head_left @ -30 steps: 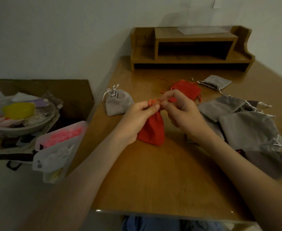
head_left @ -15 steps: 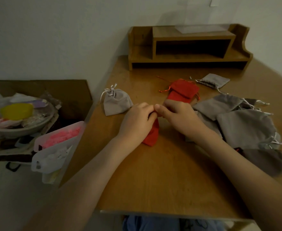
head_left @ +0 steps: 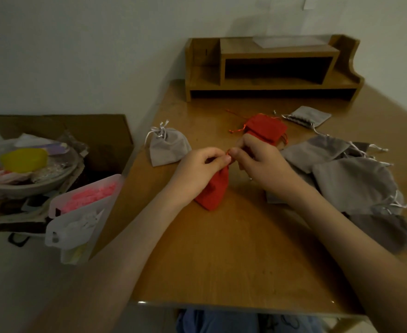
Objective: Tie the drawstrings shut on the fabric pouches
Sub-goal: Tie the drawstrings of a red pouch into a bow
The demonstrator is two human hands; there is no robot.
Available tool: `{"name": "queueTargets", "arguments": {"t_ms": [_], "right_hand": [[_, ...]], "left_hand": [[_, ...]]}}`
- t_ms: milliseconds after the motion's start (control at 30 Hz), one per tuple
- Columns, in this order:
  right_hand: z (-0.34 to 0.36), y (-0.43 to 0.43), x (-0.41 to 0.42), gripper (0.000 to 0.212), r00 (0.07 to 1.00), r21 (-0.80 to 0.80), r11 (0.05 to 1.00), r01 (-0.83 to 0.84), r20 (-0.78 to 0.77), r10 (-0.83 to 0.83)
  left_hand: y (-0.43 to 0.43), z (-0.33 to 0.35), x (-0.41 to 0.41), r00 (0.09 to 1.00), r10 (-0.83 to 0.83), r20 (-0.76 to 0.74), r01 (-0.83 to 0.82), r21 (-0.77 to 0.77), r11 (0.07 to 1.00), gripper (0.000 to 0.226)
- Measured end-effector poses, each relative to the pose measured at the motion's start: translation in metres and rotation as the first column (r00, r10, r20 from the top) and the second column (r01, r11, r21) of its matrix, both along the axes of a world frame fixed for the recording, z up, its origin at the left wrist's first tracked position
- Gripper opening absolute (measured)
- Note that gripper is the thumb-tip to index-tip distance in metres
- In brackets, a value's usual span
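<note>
Head view, centre of frame. Half a second back, both your hands are pressed low on the table (head_left: pixel 221 260) with the red pouch (head_left: pixel 213 188) nearly hidden under them. Now they have come back up a little, and the pouch body shows again below your left hand (head_left: pixel 197 169), its bottom resting on the wood.

- Left hand: thumb and forefinger pinch the gathered neck of the pouch.
- Right hand (head_left: pixel 257 162): thumb and curled fingers pinch the red cord (head_left: pixel 228 153) right at the neck, touching the left fingertips.
- My read: the press-down snugged the neck and you are now working the knot. Whether the knot is finished I cannot tell, because the fingers cover it.

Count:
- Red: one in hand. A small stack of red pouches (head_left: pixel 265 127) lies just above your right hand, two at least, cords loose.
- Grey, done: one tied grey pouch (head_left: pixel 167 147), left of your hands, with a white bow on top.
- Grey, loose: one small grey pouch (head_left: pixel 308 115) lies alone, upper right of centre.
- Grey heap (head_left: pixel 351 181) at the right edge: four at least, overlapped, so the exact number is unclear.

So one is tied, one is in progress, and most are still waiting.
</note>
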State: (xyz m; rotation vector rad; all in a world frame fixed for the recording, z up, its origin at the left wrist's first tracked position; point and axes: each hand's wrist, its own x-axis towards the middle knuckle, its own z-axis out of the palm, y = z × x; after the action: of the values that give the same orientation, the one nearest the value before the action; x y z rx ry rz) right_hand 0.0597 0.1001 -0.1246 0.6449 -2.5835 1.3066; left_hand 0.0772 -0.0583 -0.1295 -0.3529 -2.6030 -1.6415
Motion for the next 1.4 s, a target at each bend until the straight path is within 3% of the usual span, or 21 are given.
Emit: {"name": "queueTargets", "arguments": {"t_ms": [100, 333, 467, 633, 833, 900, 1000, 1067, 1167, 1267, 1400], "right_hand": [[0.0, 0.0, -0.001, 0.002, 0.997, -0.087, 0.995, -0.057, 0.039, 0.061], [0.002, 0.003, -0.003, 0.018, 0.985, -0.05, 0.985, -0.167, 0.025, 0.169], [0.004, 0.006, -0.003, 0.017, 0.983, -0.052, 0.982, -0.181, 0.013, 0.182], [0.004, 0.005, -0.003, 0.015, 0.989, -0.052, 0.988, -0.144, 0.006, 0.144], [0.002, 0.004, -0.001, 0.013, 0.994, 0.04, 0.993, -0.109, -0.028, 0.11], [0.002, 0.003, -0.001, 0.009, 0.995, -0.002, 0.997, -0.08, -0.065, 0.08], [0.005, 0.005, -0.003, 0.02, 0.993, -0.106, 0.993, 0.051, -0.101, -0.062], [0.006, 0.009, -0.005, 0.017, 0.987, -0.057, 0.994, 0.092, -0.131, -0.098], [0.002, 0.01, -0.005, 0.019, 0.989, 0.156, 0.985, 0.072, -0.14, -0.051], [0.001, 0.012, -0.007, 0.023, 0.995, 0.358, 0.933, 0.049, -0.102, -0.013], [0.003, 0.013, -0.008, 0.02, 0.997, 0.355, 0.932, 0.076, -0.044, -0.064]], "left_hand": [[0.001, 0.001, 0.0, 1.0, 0.018, 0.011, -0.018, 0.005, 1.0, 0.013], [0.0, -0.001, 0.0, 1.0, 0.01, 0.02, -0.01, -0.001, 1.0, 0.02], [-0.001, 0.0, 0.0, 0.997, -0.025, 0.068, 0.023, 0.038, 0.999, 0.021], [-0.002, 0.004, 0.001, 0.996, -0.05, 0.08, 0.045, 0.074, 0.996, 0.016], [-0.001, 0.003, 0.001, 0.989, -0.106, 0.107, 0.106, 0.013, 0.994, 0.011], [-0.001, 0.002, 0.001, 0.993, -0.082, 0.081, 0.08, 0.024, 0.996, 0.015], [-0.002, 0.001, -0.001, 1.0, 0.005, 0.028, -0.008, 0.108, 0.994, 0.018], [-0.001, 0.001, -0.002, 0.997, 0.067, 0.042, -0.075, 0.233, 0.97, 0.023], [-0.002, 0.0, -0.005, 0.989, 0.132, 0.06, -0.144, 0.303, 0.942, 0.023], [-0.003, -0.003, -0.007, 0.983, 0.182, 0.029, -0.183, 0.276, 0.944, 0.021], [-0.002, -0.005, -0.007, 0.967, 0.245, -0.074, -0.236, 0.116, 0.965, 0.021]]}}
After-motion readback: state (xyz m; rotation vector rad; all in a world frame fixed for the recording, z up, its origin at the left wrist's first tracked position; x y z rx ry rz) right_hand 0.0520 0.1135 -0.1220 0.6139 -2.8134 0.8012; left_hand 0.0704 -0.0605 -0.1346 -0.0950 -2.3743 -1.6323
